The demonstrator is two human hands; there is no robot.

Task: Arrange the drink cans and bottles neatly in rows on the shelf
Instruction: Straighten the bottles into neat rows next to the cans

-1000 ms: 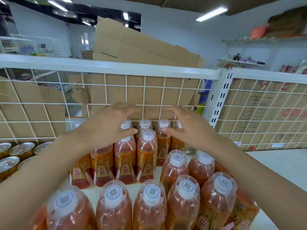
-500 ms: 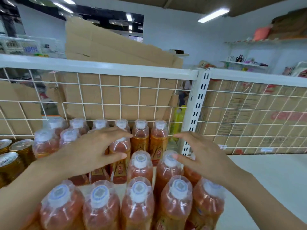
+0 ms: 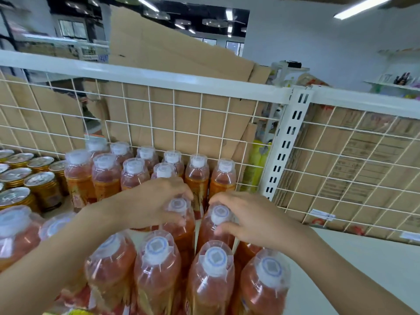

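Note:
Several orange drink bottles with white caps stand on the white shelf (image 3: 368, 253). My left hand (image 3: 147, 205) grips the top of one bottle (image 3: 181, 230) in the middle, fingers curled round its cap. My right hand (image 3: 247, 219) grips the neighbouring bottle (image 3: 216, 228) to its right the same way, thumb under the cap. A back row of bottles (image 3: 197, 173) lines the wire grid. A front row of bottles (image 3: 156, 269) stands close to me. Gold cans (image 3: 41, 185) sit in rows at the left.
A white wire grid back panel (image 3: 200, 123) with a top rail and a slotted upright post (image 3: 286, 148) closes the shelf behind. Cardboard sheets (image 3: 163, 53) lean behind the grid. Bare shelf surface lies to the right of the bottles.
Both hands have come down and back toward me from the rear bottles, and now each grips the top of a middle-row bottle. The camera has swung right and downward.

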